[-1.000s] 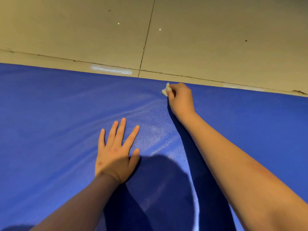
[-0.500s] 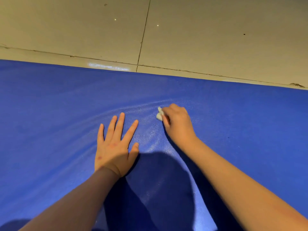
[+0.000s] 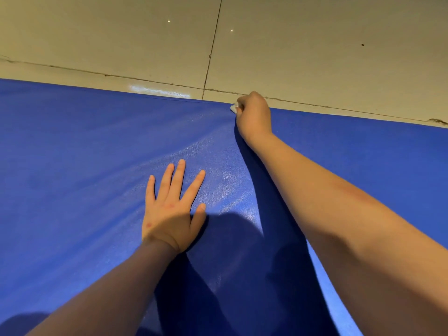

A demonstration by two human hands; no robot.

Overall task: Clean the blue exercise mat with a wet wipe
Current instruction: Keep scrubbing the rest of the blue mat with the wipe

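Observation:
The blue exercise mat (image 3: pixel 72 166) fills the lower two thirds of the view. My right hand (image 3: pixel 254 116) reaches to the mat's far edge, fist closed on a small bunched white wet wipe (image 3: pixel 233 108) that peeks out at its left side. My left hand (image 3: pixel 173 207) lies flat on the mat with fingers spread, holding nothing. A shiny damp streak runs on the mat between the two hands.
Beyond the mat's far edge lies a beige tiled floor (image 3: pixel 315 57) with dark grout lines. A faint whitish smear (image 3: pixel 160 90) shows on the floor just past the mat. My shadow darkens the mat near the bottom centre.
My right hand with the wipe pulled back toward me to mid-mat, then pushed out again to the far edge. The left hand stayed planted.

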